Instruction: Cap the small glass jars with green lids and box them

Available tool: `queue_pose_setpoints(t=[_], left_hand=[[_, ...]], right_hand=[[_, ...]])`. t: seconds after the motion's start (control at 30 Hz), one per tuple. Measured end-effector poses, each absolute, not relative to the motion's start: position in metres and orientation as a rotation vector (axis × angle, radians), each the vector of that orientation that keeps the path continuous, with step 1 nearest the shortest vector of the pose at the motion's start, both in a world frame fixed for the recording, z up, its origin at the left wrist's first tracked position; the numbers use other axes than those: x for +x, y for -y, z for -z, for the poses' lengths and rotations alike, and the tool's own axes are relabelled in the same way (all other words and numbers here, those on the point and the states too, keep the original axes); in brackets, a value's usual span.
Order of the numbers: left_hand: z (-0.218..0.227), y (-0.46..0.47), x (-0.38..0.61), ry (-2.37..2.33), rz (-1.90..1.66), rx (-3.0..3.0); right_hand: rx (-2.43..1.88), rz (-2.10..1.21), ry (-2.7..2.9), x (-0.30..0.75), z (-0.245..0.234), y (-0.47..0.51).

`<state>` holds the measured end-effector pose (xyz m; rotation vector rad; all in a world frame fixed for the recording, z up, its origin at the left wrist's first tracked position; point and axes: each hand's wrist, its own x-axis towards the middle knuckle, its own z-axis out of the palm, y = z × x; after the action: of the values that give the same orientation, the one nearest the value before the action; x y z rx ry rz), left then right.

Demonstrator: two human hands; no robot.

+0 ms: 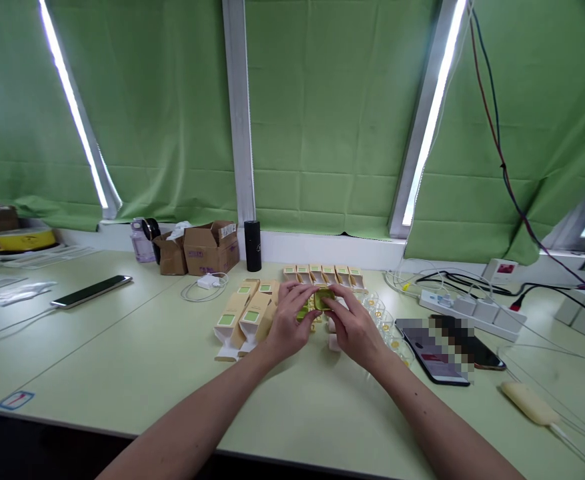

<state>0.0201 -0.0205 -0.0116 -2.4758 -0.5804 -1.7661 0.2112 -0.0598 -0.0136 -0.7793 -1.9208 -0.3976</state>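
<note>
My left hand (293, 312) and my right hand (356, 328) meet over the table, fingers closed on a small olive-green square piece (324, 299). Its exact kind is unclear. Left of my left hand lie cream cardboard boxes (251, 317) with green labels and open white end flaps. Behind my hands stands a row of similar small boxes (328, 275). Beside my right hand are several clear round cups (386, 323) with yellow centres. White pieces (333, 342) sit under my right hand, partly hidden. Other yellow-green bits below the fingers are mostly covered.
Two phones (429, 353), a power strip (472, 313) with cables and a cream power bank (528, 402) are on the right. Brown cartons (211, 248), a black cylinder (253, 247) and a white charger (209, 282) stand at the back. A tablet-like device (92, 292) lies left.
</note>
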Motion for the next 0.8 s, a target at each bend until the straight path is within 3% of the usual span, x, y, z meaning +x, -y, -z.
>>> queue_pose_setpoints(t=[0.33, 0.6, 0.8], left_hand=[[0.0136, 0.0154, 0.0207, 0.696, 1.872, -2.539], [0.0109, 0.0136, 0.0203, 1.105, 2.126, -2.600], [0.0091, 0.0129, 0.0211, 1.206, 2.089, -2.618]], right_hand=[[-0.761, 0.223, 1.811, 0.2119, 0.0128, 0.0594], [-0.828, -0.050, 1.760, 0.2085, 0.0117, 0.0638], [-0.812, -0.091, 1.773, 0.2040, 0.0146, 0.0624]])
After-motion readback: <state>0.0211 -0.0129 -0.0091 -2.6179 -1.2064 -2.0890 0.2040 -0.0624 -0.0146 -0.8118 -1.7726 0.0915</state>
